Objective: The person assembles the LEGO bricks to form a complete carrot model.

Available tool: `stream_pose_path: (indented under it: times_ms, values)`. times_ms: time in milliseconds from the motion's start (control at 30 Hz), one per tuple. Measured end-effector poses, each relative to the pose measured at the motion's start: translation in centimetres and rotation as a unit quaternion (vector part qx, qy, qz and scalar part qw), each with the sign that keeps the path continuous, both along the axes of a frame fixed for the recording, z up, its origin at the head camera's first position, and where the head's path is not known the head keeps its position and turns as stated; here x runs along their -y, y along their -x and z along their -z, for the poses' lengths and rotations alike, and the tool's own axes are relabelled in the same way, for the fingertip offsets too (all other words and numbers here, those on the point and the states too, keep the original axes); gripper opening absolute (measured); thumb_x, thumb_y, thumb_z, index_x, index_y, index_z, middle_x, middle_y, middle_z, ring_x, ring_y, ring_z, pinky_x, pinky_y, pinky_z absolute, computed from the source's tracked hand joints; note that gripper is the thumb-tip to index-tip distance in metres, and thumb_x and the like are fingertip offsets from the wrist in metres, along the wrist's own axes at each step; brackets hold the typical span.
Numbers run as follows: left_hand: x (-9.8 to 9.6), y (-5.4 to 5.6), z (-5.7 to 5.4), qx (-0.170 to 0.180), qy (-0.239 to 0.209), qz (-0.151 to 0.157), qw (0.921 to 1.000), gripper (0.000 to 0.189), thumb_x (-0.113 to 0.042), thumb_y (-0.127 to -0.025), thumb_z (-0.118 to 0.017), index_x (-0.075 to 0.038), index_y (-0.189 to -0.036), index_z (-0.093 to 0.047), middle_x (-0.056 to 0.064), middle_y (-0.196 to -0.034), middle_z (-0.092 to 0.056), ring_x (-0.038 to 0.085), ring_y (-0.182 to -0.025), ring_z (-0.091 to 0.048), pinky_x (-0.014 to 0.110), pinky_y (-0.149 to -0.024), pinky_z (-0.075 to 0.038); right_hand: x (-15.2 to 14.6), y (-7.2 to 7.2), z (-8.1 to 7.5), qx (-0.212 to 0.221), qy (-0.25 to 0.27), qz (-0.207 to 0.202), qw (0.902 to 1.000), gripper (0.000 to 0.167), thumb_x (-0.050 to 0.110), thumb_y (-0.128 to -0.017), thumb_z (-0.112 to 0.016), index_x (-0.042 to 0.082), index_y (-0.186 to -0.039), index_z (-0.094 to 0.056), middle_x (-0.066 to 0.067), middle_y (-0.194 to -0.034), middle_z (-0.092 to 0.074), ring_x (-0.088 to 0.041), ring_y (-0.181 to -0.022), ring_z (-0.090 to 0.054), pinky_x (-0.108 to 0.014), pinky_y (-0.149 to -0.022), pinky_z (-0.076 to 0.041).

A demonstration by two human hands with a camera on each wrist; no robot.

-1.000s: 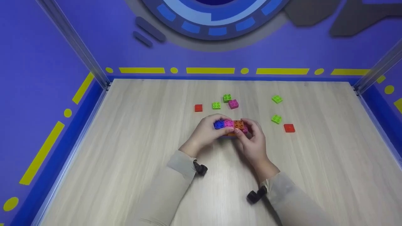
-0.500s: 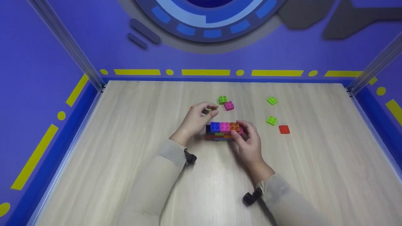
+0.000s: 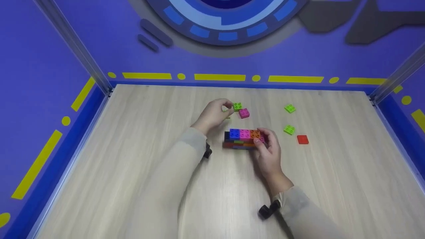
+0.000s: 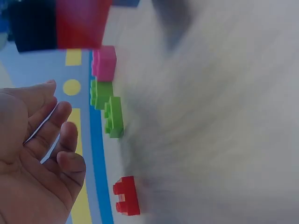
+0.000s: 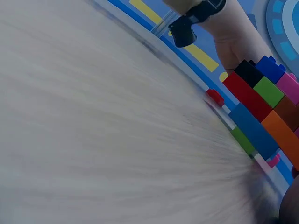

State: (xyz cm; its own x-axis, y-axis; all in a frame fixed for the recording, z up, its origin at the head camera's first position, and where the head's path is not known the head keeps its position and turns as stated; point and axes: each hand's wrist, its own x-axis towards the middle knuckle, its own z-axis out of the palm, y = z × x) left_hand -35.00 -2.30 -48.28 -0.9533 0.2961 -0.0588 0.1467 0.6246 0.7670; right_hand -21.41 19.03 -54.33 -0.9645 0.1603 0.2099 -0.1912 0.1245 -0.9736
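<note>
My right hand point(image 3: 269, 156) grips the right end of a multicoloured stack of toy building bricks point(image 3: 239, 139), its thumb on the near side. Blue, pink and orange bricks form the top row; black, red, green and blue ones show below in the right wrist view. Farther back, my left hand point(image 3: 214, 114) hangs over a light green brick point(image 3: 228, 117), mostly covering it. Its fingers are loosely bent with nothing between them in the left wrist view. Just right of its fingertips lie another green brick point(image 3: 237, 106) and a pink brick point(image 3: 244, 113).
To the right on the wooden table point(image 3: 332, 186) lie two light green bricks, one farther back point(image 3: 290, 108), and a flat red brick point(image 3: 302, 139). Another red brick point(image 4: 126, 196) shows in the left wrist view, hidden by my left hand from the head. Blue panels point(image 3: 212, 63) wall the table.
My left hand has let go of the brick stack's left end and moved away to the loose bricks behind it. The right hand keeps its grip on the stack.
</note>
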Motion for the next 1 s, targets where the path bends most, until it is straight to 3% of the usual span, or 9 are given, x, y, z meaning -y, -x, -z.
stream_pose_path:
  times_ms: [300, 500, 800, 1000]
  values:
    - [-2.0, 2.7, 0.3, 0.038, -0.007, -0.031, 0.9988, 0.042, -0.025, -0.114, -0.07, -0.012, -0.154, -0.067, 0.006, -0.16, -0.067, 0.026, -0.153, -0.06, 0.044, -0.13, -0.049, -0.4, 0.2, 0.1, -0.013, 0.008, -0.002, 0.9999, 0.036, 0.003, -0.112, -0.057, -0.005, -0.147, -0.058, -0.025, -0.153, -0.059, -0.01, -0.137, -0.056, -0.014, -0.12, -0.043]
    - [-2.8, 3.8, 0.7, 0.046, 0.039, -0.044, 0.9972, 0.044, -0.023, -0.113, -0.072, -0.015, -0.155, -0.067, 0.004, -0.16, -0.068, 0.025, -0.152, -0.061, 0.043, -0.129, -0.05, -0.1, 0.1, 0.1, -0.014, 0.003, -0.002, 0.9999, 0.036, 0.002, -0.11, -0.058, -0.005, -0.146, -0.06, -0.023, -0.15, -0.06, -0.009, -0.136, -0.057, -0.014, -0.119, -0.043]
    - [-3.3, 3.9, 0.4, 0.023, 0.093, -0.029, 0.995, 0.043, -0.023, -0.107, -0.081, -0.012, -0.148, -0.074, 0.006, -0.146, -0.077, 0.025, -0.138, -0.07, 0.041, -0.122, -0.056, 0.1, 0.1, 0.1, -0.016, 0.006, 0.002, 0.9998, 0.038, 0.001, -0.108, -0.059, -0.006, -0.145, -0.06, -0.023, -0.148, -0.06, -0.012, -0.134, -0.056, -0.015, -0.117, -0.043]
    - [-3.1, 3.7, 0.6, 0.02, 0.08, -0.036, 0.9959, 0.038, -0.023, -0.105, -0.083, -0.011, -0.141, -0.079, 0.005, -0.142, -0.078, 0.024, -0.134, -0.071, 0.042, -0.12, -0.058, 0.0, 0.1, 0.3, -0.013, -0.005, -0.003, 0.9999, 0.038, 0.003, -0.109, -0.059, -0.006, -0.146, -0.059, -0.021, -0.15, -0.06, -0.013, -0.136, -0.056, -0.014, -0.119, -0.043]
